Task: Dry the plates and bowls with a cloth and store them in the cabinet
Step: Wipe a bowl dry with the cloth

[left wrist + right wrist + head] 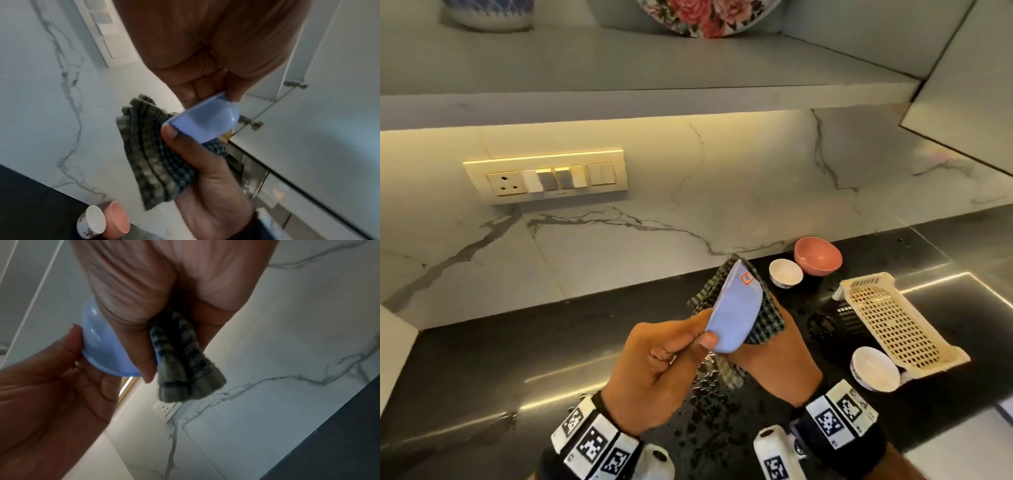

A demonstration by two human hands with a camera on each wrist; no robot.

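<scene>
A light blue bowl [732, 315] is held on edge above the black counter [482, 370], its outside with a small sticker facing me. My left hand [702, 337] pinches its near rim between thumb and fingers. My right hand [767, 346] grips a dark checked cloth [770, 318] that wraps the bowl's far side. In the left wrist view the right thumb lies at the blue bowl [205, 120] rim over the cloth [152, 162]. The right wrist view shows the cloth [185, 369] bunched in the right palm beside the bowl [102, 345]. The bowl's inside is hidden.
A pink bowl [817, 256] and a small white bowl [785, 273] stand by the marble wall. Another white bowl [875, 368] sits beside a cream perforated basket [893, 322]. Water drops [709, 411] lie under my hands. A shelf above holds a floral plate [709, 17].
</scene>
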